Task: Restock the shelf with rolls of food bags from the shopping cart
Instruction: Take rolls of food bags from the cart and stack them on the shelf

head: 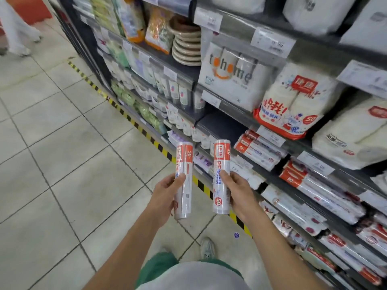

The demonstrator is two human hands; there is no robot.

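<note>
Dark grey metal shelving with several tiers fills the right side of the view above a pale tiled floor edged with yellow-and-black hazard tape. Upper tiers carry large white packs of paper cups and a stack of beige bowls. A lower tier already holds lying rolls of the same red-and-white kind, with a bare dark stretch of shelf to their left.

The left hand is closed around one clear-wrapped, red-and-white-labelled roll of food bags, held upright. The right hand grips a second such roll, also upright. Both rolls are in the air over the floor, just beside each other and apart from the shelving.

Judged from this, restocking is under way: some stock lies in place, and these two rolls are not yet shelved.

The shopping cart is out of view, so the remaining count cannot be told. Price labels are blurred and unreadable. The lowest tiers are cut off at the right edge.
</note>
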